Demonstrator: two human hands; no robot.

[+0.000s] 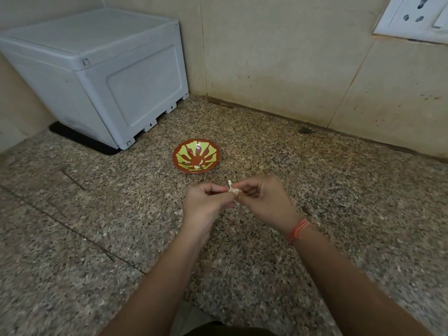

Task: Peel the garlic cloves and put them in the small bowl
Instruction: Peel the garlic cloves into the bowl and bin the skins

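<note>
A small red bowl [180, 151] with a yellow-green pattern stands on the speckled granite counter [97, 214]. Two pale peeled cloves [198, 165] lie inside it near its front. Just in front of the bowl, above the counter, both my hands meet around one garlic clove [232, 189]. My left hand [207, 204] pinches it from the left, my right hand [264, 202] pinches it from the right. A strip of papery white skin sticks up from the clove. Most of the clove is hidden by my fingertips.
A white plastic box-shaped appliance [101, 73] stands at the back left on a black mat. Tiled walls close the back and right, with a white wall socket [417, 18] at top right. A few skin flakes [317, 223] lie right of my right wrist.
</note>
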